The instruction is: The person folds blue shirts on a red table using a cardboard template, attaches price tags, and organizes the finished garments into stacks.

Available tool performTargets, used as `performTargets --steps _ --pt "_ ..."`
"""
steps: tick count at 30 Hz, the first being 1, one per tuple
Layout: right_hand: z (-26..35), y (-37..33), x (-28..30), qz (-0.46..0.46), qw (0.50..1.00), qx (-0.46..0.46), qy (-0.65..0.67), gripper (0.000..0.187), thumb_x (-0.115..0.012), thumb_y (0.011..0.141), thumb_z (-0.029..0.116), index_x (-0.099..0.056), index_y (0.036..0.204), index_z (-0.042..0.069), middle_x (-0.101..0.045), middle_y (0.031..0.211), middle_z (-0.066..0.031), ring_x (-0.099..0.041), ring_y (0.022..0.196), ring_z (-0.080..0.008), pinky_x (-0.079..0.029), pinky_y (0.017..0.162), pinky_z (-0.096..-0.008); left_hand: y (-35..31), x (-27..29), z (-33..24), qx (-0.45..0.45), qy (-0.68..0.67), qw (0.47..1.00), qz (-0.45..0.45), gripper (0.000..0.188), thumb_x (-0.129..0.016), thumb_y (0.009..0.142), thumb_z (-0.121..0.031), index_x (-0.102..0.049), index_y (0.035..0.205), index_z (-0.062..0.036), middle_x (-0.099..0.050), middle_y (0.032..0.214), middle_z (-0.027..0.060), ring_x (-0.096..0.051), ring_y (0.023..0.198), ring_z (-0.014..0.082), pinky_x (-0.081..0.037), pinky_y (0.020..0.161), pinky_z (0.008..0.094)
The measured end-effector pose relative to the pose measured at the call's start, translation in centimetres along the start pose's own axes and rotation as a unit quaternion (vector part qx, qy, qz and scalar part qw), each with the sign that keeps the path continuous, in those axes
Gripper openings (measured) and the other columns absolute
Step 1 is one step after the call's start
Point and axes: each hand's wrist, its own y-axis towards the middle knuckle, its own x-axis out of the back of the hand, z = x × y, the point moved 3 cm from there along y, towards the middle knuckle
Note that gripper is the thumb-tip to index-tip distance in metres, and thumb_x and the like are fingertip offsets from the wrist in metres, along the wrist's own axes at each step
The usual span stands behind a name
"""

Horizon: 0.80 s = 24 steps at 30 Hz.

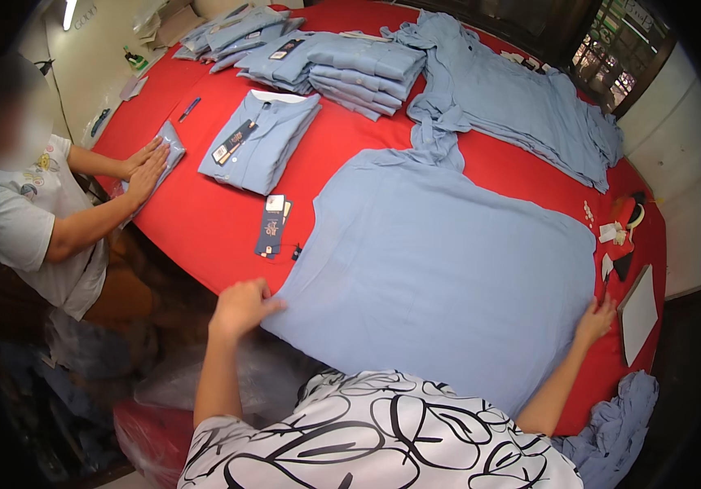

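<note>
A light blue shirt [440, 269] lies spread out in front of me, its hem towards my body and one sleeve folded at the far end. My left hand [243, 308] is at its near left corner, thumb and index finger apart, the thumb touching the cloth edge. Over at the shirt's right edge is my right hand [595, 320], fingers spread and pointing away from me, close to a small dark tool [607, 277] on the table. Dark hang tags [271, 228] lie just left of the shirt.
A folded shirt with a tag [259, 143] and stacks of folded shirts [363, 73] sit farther off on the red table [196, 220]. More loose shirts [522, 106] lie at the far right. At the left, a co-worker [41, 220] presses a bagged garment [159, 171]. A white board [638, 314] lies right.
</note>
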Motion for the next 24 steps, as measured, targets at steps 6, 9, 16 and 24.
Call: performTargets --steps 6,9,16,24 --pt "-7.1 9.0 -1.2 0.018 0.981 -0.155 -0.115 0.067 -0.040 0.096 0.061 -0.033 0.152 0.025 -0.029 0.159 -0.0078 -0.030 0.143 -0.0373 -0.024 0.107 -0.0713 -0.6 -1.4 0.5 0.044 -0.037 0.998 -0.021 0.029 -0.076 0.079 -0.023 -0.060 0.093 -0.0042 -0.068 0.091 0.0121 -0.066 0.089 0.0322 -0.051 0.076 0.0428" --pt "-10.2 11.6 -1.7 0.049 0.970 -0.210 -0.110 0.077 -0.038 0.091 0.070 -0.030 0.153 0.025 -0.026 0.160 -0.0089 -0.026 0.145 -0.0383 -0.020 0.107 -0.0724 0.3 -0.4 -2.5 -0.058 0.014 0.973 -0.221 0.032 -0.075 0.081 -0.023 -0.060 0.103 -0.0037 -0.065 0.110 0.0129 -0.061 0.102 0.0322 -0.050 0.084 0.0429" --pt "-12.3 9.7 -4.6 0.184 0.954 -0.238 0.009 0.086 -0.035 0.090 0.075 -0.025 0.155 0.020 -0.021 0.161 -0.0131 -0.019 0.147 -0.0406 -0.015 0.108 -0.0758 7.8 -3.7 -8.9 -0.250 -0.042 0.927 -0.274 0.057 -0.070 0.086 -0.022 -0.050 0.136 -0.0013 -0.044 0.146 0.0193 -0.040 0.136 0.0364 -0.034 0.111 0.0460" --pt "-8.9 10.3 -0.1 0.233 0.935 -0.263 0.052 0.063 -0.039 0.096 0.057 -0.046 0.144 0.016 -0.044 0.148 -0.0180 -0.042 0.134 -0.0411 -0.030 0.108 -0.0621 11.9 -4.3 -11.9 -0.197 0.055 0.952 -0.230 0.066 -0.062 0.089 -0.027 -0.040 0.148 -0.0077 -0.029 0.158 0.0151 -0.020 0.148 0.0315 -0.014 0.120 0.0490"
